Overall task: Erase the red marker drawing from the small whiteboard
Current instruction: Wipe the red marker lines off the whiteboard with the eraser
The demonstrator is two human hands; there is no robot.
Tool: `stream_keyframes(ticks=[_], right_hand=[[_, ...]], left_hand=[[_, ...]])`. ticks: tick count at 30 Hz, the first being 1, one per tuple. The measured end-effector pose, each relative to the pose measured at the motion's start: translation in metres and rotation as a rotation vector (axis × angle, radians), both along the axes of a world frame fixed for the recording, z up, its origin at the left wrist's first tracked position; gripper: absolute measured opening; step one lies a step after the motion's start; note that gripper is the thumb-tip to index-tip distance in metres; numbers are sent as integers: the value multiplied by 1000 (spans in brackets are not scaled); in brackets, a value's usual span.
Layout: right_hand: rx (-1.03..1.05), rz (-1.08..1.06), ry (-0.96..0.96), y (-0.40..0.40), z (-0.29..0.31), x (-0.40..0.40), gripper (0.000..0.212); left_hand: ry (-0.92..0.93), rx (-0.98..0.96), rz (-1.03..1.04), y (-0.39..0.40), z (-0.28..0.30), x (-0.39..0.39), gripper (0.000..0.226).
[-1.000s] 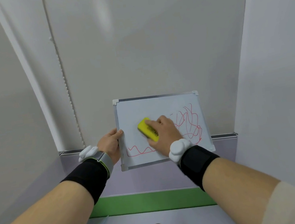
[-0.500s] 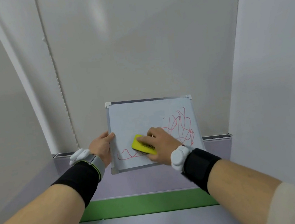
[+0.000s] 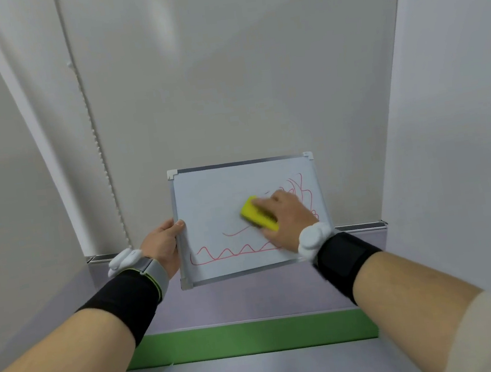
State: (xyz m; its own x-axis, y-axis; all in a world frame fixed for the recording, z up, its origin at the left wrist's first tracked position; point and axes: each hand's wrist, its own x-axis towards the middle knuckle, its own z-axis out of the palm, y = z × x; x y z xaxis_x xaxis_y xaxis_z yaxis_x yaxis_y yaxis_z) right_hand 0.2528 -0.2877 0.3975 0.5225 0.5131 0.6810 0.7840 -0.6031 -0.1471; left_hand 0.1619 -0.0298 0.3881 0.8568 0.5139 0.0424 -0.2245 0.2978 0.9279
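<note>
The left hand (image 3: 165, 245) holds the small metal-framed whiteboard (image 3: 208, 196) by its left edge, thumb over the frame, lifted above the pale tabletop (image 3: 322, 368). The right hand (image 3: 288, 217), its grip closed on a yellow block eraser (image 3: 255, 214), presses it against the board's middle. The red marker drawing (image 3: 230, 251) shows along the near edge and at the right side.

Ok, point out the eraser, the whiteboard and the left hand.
yellow eraser (image 3: 255, 214): head view, its exposed top face.
whiteboard (image 3: 208, 196): head view, bare white surface, upper left.
left hand (image 3: 163, 245): head view, back of the hand.
</note>
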Motion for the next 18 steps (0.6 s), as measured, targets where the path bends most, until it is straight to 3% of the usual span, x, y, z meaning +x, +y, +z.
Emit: stream_keyframes(ticks=[2, 4, 8, 10, 15, 18], right_hand=[[150, -217, 104, -19, 11, 16, 61], [165, -252, 115, -21, 9, 15, 63], [-106, 139, 10, 17, -22, -21, 58], [-141, 190, -45, 19, -21, -19, 56], [191, -239, 139, -26, 10, 22, 62], [83, -132, 99, -13, 1, 4, 59]], left_hand=[[-4, -4, 2, 2, 1, 0, 33], [-8, 2, 7, 3, 2, 1, 33], [-18, -5, -1, -1, 1, 5, 34], [-20, -8, -12, -2, 1, 4, 34], [-36, -12, -8, 4, 5, 1, 29], [-35, -26, -2, 4, 5, 2, 28]])
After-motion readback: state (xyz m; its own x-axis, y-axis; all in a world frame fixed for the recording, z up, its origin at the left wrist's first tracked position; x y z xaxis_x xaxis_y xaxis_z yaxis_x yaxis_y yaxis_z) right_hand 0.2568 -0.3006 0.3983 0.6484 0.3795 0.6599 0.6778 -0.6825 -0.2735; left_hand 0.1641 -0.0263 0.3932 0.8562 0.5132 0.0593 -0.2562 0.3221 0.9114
